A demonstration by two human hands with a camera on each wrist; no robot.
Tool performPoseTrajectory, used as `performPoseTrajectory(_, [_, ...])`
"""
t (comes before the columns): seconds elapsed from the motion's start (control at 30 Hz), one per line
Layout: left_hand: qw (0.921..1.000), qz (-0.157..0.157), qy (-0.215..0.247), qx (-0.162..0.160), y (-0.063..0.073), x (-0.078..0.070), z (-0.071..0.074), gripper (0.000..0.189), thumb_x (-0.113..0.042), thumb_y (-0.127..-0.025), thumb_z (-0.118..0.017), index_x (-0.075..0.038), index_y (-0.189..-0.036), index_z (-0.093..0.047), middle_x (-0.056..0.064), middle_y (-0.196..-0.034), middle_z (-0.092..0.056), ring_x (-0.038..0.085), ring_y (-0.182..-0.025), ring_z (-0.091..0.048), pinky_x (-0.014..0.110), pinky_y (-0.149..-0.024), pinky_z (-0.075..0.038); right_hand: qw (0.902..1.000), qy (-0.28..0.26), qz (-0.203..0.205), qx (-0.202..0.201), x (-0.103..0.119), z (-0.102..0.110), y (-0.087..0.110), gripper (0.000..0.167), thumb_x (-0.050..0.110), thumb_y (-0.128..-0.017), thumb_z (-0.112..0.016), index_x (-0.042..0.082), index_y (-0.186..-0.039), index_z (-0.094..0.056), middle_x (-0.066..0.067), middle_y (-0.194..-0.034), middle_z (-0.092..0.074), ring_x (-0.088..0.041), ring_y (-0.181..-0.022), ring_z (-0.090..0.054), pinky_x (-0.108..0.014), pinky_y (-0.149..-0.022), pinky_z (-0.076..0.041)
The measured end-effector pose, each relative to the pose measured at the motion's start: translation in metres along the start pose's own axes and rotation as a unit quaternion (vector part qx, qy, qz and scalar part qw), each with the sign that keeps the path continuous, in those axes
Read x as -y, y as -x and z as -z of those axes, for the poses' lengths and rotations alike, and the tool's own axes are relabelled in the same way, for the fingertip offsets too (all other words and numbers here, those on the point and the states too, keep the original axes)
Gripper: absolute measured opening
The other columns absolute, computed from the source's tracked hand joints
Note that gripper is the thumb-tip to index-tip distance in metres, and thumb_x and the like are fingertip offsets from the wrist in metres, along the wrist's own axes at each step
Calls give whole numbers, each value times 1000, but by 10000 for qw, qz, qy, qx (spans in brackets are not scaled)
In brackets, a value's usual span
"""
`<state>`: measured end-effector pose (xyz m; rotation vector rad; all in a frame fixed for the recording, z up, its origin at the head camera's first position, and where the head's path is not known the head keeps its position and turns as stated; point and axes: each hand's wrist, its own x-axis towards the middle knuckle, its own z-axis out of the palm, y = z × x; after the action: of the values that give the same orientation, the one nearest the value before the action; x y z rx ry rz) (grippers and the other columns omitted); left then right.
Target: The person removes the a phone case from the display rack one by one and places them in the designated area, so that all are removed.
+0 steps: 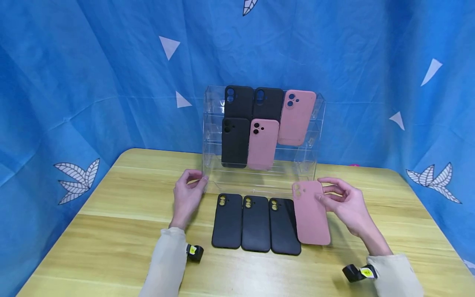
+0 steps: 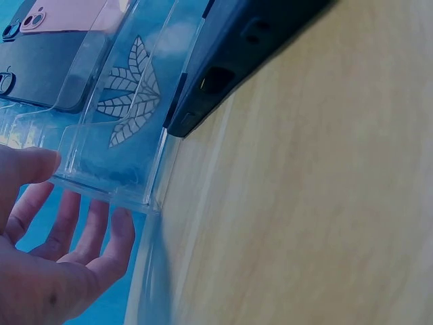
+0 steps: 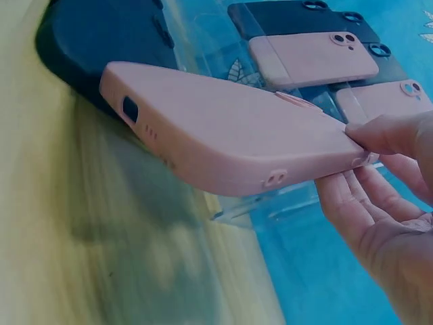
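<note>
Blue cloth (image 1: 122,62) hangs behind. Left hand (image 1: 188,196) grips clear rack (image 1: 208,144); right hand (image 1: 343,203) pinches pink case (image 1: 311,218): seemingly pickup, calling for lifting toward eleven o'clock.

Only unreadable print on yellow wrist labels (image 1: 367,272)

The wood-grained table (image 1: 126,202) bears a clear rack (image 1: 256,178) and three black phone cases (image 1: 256,226).

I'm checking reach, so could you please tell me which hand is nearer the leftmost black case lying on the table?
Left: the left hand is just left of that black case, slightly farther back; the right hand is well to its right, past two more black cases.
</note>
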<state>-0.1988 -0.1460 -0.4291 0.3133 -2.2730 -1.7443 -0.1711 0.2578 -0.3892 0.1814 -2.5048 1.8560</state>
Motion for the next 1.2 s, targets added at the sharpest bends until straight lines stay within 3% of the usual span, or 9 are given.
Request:
performPoseTrajectory(0.3, [10000, -4, -23, 2, 0, 0, 0, 26, -23, -95, -72, -8, -115, -65, 14, -121, -67, 33, -111, -69, 45, -97, -59, 9997, 34, -251, 33, -11, 6, 9, 43, 6, -92, -75, 9, -133, -61, 12, -95, -71, -3, -86, -74, -27, -64, -62])
performPoseTrajectory(0.7, [10000, 29, -45, 34, 0, 1, 0, 26, -23, -95, -72, -8, -116, -65, 14, -122, -67, 33, -112, -69, 45, -96, -59, 9973, 340, -649, 84, -23, 5, 12, 54, 10, -92, -76, -1, -140, -55, 10, -101, -69, -1, -89, -73, -29, -70, -64])
performPoseTrajectory(0.83, [10000, 5, -42, 34, -1, 1, 1, 26, -23, -94, -72, -8, -115, -65, 14, -122, -67, 33, -112, -69, 44, -97, -59, 9942, 771, -746, 66, -25, 4, 13, 56, 13, -93, -75, 0, -143, -53, -6, -110, -69, -1, -91, -73, -28, -71, -64])
performPoseTrajectory(0.97, [10000, -6, -27, 20, -1, 0, 1, 26, -23, -94, -72, -8, -115, -66, 14, -121, -68, 33, -112, -70, 45, -97, -59, 9885, 1309, -748, 105, -26, 2, 13, 54, 17, -94, -75, 3, -142, -55, -23, -121, -68, -14, -99, -75, -23, -73, -62])
performPoseTrajectory(1.07, [10000, 19, -19, 10, 0, 0, 1, 26, -23, -94, -73, -9, -114, -66, 13, -121, -68, 33, -111, -70, 45, -96, -59, 9834, 1676, -683, 128, -26, 1, 12, 52, 20, -94, -75, 4, -140, -58, -24, -123, -70, -19, -102, -75, -20, -75, -60])
performPoseTrajectory(1.2, [10000, 32, -27, 1, 0, 0, 0, 25, -23, -94, -73, -9, -114, -66, 14, -121, -68, 33, -112, -70, 45, -97, -59, 9779, 1998, -598, 123, -27, 0, 12, 50, 22, -93, -76, 5, -137, -61, -22, -120, -73, -11, -95, -73, -19, -73, -59])
